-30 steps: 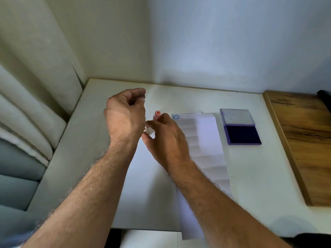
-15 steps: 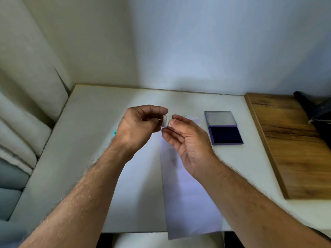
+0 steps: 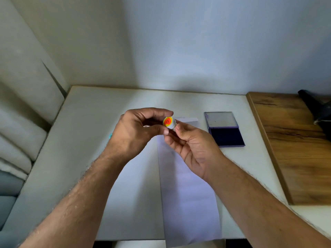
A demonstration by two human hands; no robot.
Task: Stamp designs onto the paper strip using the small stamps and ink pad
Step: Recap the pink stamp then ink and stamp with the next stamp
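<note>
Stamp [image 3: 168, 122] small, orange-yellow end toward camera, held above paper strip [image 3: 188, 190] | left hand [image 3: 136, 133] + right hand [image 3: 189, 145] both pinching it | ink pad [image 3: 224, 130] lid open, right of strip

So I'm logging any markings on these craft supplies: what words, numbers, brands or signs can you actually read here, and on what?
No readable words, numbers or brand names anywhere.
Small stamp, held between the left hand and right hand: a round orange and yellow picture sticker on its end, no lettering; the design is too small to make out.
Ink pad and its open lid: no visible label.
Paper strip: no print in view.
</note>
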